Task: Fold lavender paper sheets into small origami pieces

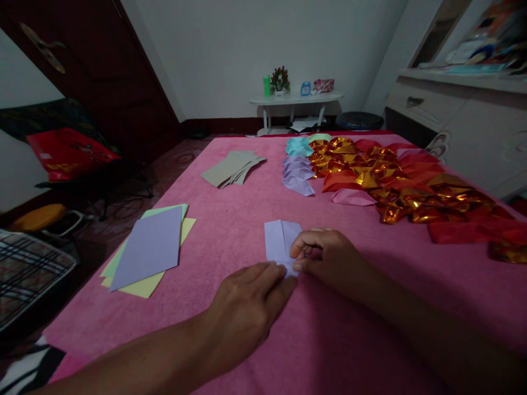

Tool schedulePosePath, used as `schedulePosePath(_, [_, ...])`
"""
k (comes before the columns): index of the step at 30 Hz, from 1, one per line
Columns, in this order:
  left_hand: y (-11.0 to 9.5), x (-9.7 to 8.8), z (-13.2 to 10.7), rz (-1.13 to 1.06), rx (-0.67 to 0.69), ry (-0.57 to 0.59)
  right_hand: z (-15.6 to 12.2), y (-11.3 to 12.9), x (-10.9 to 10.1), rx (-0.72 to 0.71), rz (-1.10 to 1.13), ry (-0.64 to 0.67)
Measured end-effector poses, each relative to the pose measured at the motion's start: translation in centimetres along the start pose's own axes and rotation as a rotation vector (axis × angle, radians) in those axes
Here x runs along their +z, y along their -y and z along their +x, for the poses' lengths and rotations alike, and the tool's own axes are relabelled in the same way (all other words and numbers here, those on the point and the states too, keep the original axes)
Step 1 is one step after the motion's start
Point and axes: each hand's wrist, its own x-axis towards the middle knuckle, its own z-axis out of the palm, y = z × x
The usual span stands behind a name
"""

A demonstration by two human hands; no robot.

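Note:
A folded sheet of light purple paper (276, 240) lies on the pink cloth in front of me, with creases running lengthwise and its near end turned over. My left hand (251, 299) presses on the near end, fingers together and thumb along the lower edge. At the right side of the same sheet, my right hand (325, 252) pinches its edge between thumb and curled fingers. The fingertips of both hands almost meet and cover part of the fold.
To the left lies a stack of purple, green and yellow paper (148, 247). Farther back are grey paper sheets (233, 167). Folded gold, red, purple and blue paper pieces (341, 159) fill the right side of the pink-covered table (230, 219). A white side table (296, 100) stands behind.

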Motion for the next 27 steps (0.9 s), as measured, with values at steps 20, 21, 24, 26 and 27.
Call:
schedulePosePath(20, [0.0,0.0,0.1,-0.050,-0.025,0.025,0.6,-1.3,1.4,-0.124,-0.220,-0.255])
schedulePosePath(21, [0.1,0.0,0.1,-0.061,-0.026,0.039,1.0,-1.5,1.4,-0.105,-0.234,-0.251])
schedulePosePath(24, [0.2,0.0,0.2,-0.101,-0.037,0.085,2.4,-1.4,1.3,-0.079,-0.246,-0.201])
schedulePosePath(26, [0.3,-0.1,0.4,-0.141,-0.053,0.118,3.4,-0.9,1.2,-0.032,-0.229,-0.184])
schedulePosePath(27, [0.3,-0.2,0.4,-0.162,-0.063,0.134,3.8,-0.6,1.2,-0.016,-0.232,-0.159])
